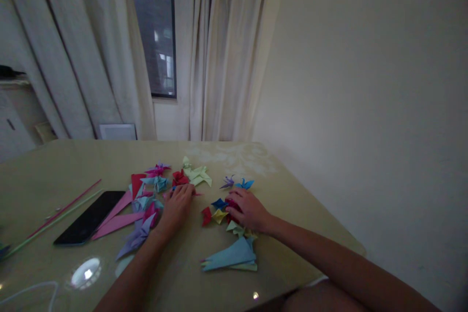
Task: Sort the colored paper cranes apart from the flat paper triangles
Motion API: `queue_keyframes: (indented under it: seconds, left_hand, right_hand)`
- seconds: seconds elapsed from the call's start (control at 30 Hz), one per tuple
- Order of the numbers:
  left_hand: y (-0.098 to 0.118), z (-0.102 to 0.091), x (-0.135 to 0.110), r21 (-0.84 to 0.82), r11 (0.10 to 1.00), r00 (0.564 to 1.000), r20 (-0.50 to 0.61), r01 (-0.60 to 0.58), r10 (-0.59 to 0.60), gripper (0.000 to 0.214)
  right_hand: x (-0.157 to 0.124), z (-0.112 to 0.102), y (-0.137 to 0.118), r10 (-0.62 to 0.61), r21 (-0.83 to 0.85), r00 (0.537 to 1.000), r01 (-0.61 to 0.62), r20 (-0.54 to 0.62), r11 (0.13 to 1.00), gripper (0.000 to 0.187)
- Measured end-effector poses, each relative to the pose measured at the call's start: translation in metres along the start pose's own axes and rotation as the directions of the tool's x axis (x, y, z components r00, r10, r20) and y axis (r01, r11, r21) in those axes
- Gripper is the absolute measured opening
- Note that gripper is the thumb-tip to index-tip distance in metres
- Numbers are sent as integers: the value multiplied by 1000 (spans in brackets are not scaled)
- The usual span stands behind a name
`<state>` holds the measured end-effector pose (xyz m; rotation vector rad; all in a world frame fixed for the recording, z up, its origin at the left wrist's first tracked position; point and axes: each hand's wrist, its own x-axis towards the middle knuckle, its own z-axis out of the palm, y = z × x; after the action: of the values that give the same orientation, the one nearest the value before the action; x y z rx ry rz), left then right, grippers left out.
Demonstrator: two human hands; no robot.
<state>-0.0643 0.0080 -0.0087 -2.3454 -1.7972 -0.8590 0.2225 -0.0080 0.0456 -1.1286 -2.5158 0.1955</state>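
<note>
My left hand lies flat on the table with fingers stretched toward a red folded paper flower and a pink paper scrap at its fingertips. My right hand is curled over a dark red folded piece, next to small blue, yellow and red origami pieces. A pale green origami figure sits behind my left hand. Light blue folded paper lies under my right wrist.
A black phone lies at the left beside pink paper strips and thin pink and green sticks. More origami in purple, teal and pink clusters left of my hand. The table's right edge runs near the wall; curtains hang behind.
</note>
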Motion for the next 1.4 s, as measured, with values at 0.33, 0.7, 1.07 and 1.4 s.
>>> queue_keyframes:
  seconds: [0.33,0.7,1.07,1.4]
  left_hand:
    - [21,-9,11,-365,914,856,-515,-175,-42,14]
    - [54,-65,11,-938,272,808,-329,-217,-489,22]
    - [55,-29,-30,-980,156,930,60,124,-364,46]
    - [44,-33,-31,-728,648,966,-74,-223,249,24]
  right_hand:
    - [10,-21,-30,-132,-50,987,127,-95,991,37]
    - [7,-20,-29,-38,174,993,57,-113,983,64]
    - [19,-14,-28,-31,538,992,-41,123,842,41]
    - [6,-20,-6,10,715,887,-379,462,587,58]
